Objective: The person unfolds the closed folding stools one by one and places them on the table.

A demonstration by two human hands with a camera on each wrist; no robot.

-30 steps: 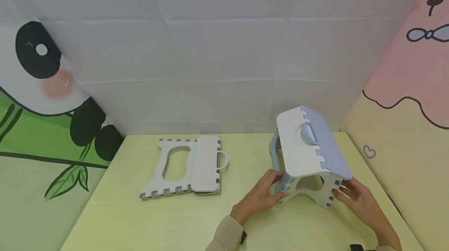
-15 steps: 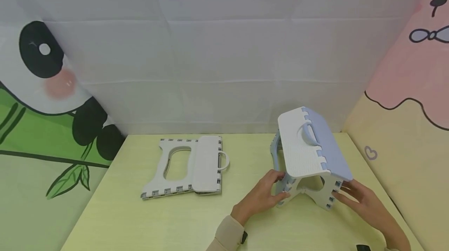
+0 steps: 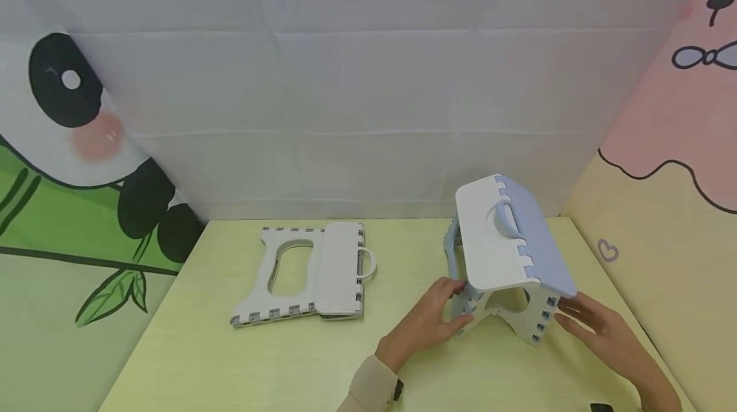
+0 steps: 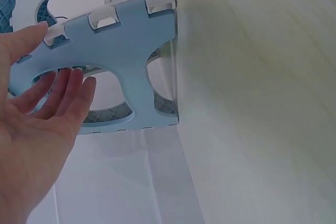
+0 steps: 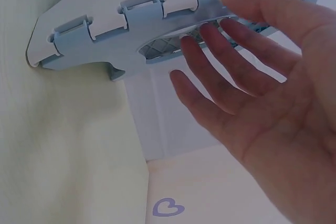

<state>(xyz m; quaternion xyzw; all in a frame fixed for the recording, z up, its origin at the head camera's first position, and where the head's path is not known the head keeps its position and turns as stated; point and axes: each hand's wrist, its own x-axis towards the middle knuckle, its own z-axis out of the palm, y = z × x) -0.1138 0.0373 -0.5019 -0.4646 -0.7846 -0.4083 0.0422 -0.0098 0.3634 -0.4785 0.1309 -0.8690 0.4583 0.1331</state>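
A white and light-blue folding step stool stands partly unfolded at the right of the table, its two top panels sloping like a roof with a blue handle at the ridge. My left hand grips its near left leg edge. In the left wrist view, the thumb lies on the hinged corner and the fingers reach to the opening of the blue side panel. At the stool's right side is my right hand, fingers loosely extended. The right wrist view has its fingertips by the side opening, below the hinge row.
A second folding stool, folded flat and white, lies at the left middle of the table, with its handle toward the right. A white cloth hangs behind the table. Printed cartoon sheets border both sides.
My right hand has shifted slightly right, away from the stool's near right leg. The near right leg has moved a little inward. The left hand keeps its place.
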